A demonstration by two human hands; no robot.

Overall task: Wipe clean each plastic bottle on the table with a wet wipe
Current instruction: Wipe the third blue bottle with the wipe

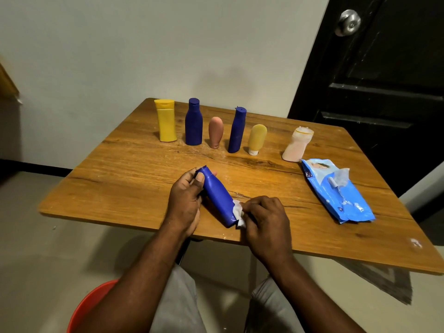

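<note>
Pale wall (96,44), black door (384,80), wooden table (120,188), light floor (36,248)

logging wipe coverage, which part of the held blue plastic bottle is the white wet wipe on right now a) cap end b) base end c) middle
b: the right hand holds the white wet wipe against the base end of the blue plastic bottle, while the left hand grips its cap end.
</note>
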